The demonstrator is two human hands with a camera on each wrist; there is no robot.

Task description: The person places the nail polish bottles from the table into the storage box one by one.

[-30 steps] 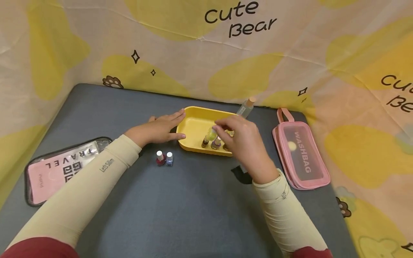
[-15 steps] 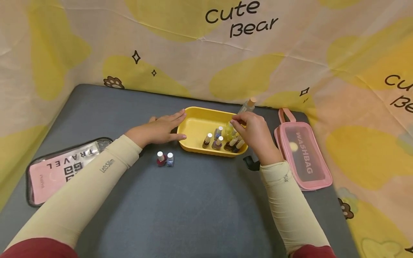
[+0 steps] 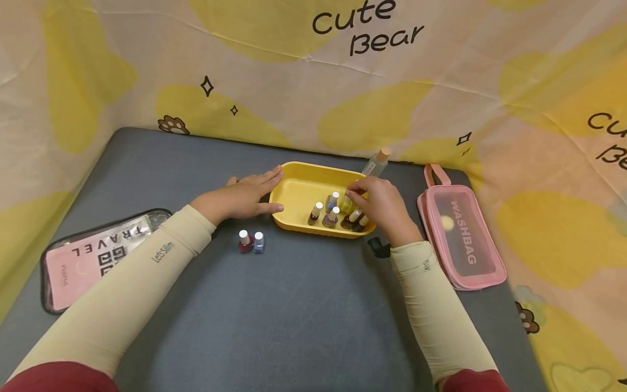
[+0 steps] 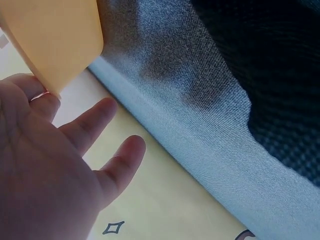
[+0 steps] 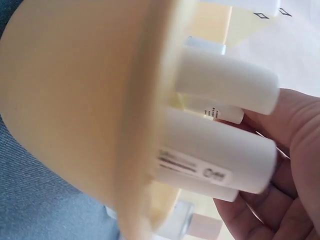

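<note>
In the head view a yellow tray (image 3: 294, 226) holds several small nail polish bottles with white caps, among them a purple bottle (image 3: 330, 219) and a dark one (image 3: 314, 216). My right hand (image 3: 384, 204) reaches over the tray's right end and pinches the top of a yellow nail polish bottle (image 3: 346, 205), whose cap is hidden by the fingers. In the right wrist view, white caps (image 5: 225, 150) stand between the tray wall and that hand (image 5: 295, 145). My left hand (image 3: 240, 197) rests with extended fingers against the tray's left end; the left wrist view shows its fingertips (image 4: 45, 102) touching the rim.
A red nail polish bottle (image 3: 245, 242) and a blue one (image 3: 258, 243) stand in front of the tray. Behind it is a clear bottle with an orange cap (image 3: 377, 162). A pink washbag (image 3: 460, 234) lies right, a clear travel pouch (image 3: 98, 256) left.
My right hand has carried the yellow nail polish bottle rightward within the tray, then shifted slightly back left and down. A blue bottle in the tray came into sight. My left hand stays put.
</note>
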